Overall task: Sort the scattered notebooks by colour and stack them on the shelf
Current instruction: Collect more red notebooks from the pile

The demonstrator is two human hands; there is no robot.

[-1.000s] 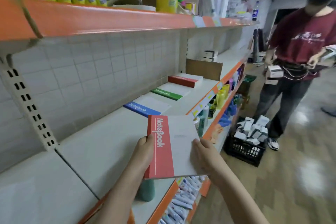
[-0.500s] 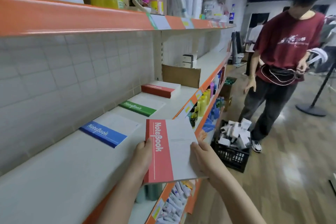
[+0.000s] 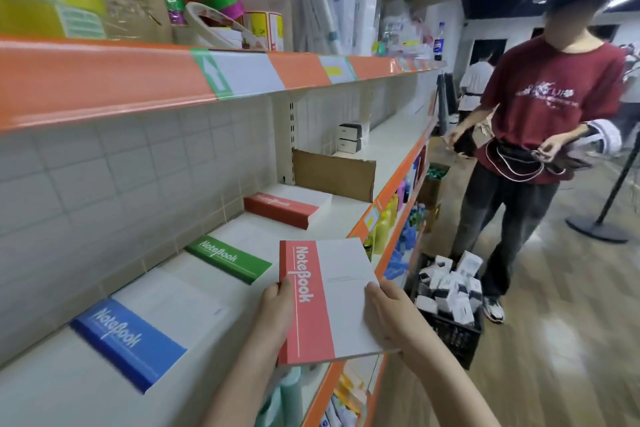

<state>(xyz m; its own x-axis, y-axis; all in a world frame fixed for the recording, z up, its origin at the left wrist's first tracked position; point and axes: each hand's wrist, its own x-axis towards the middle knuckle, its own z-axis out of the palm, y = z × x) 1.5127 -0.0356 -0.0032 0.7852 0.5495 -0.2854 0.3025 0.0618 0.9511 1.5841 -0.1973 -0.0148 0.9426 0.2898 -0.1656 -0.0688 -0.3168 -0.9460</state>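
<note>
Left hand [image 3: 277,305] and right hand [image 3: 388,308] both gripping red-spined notebook [image 3: 329,298] by its near side edges, lower centre of frame, above shelf [image 3: 346,218] lip. Likely handling light, thin, a bit flexy; gripping the stiffer spine side probably safest.

Both bare forearms reach forward from the bottom edge of the view. The left hand [image 3: 277,308] curls its thumb over the spine side of a red notebook [image 3: 329,298], while the right hand [image 3: 388,315] clasps its opposite edge, fingers lying across the cover.
</note>
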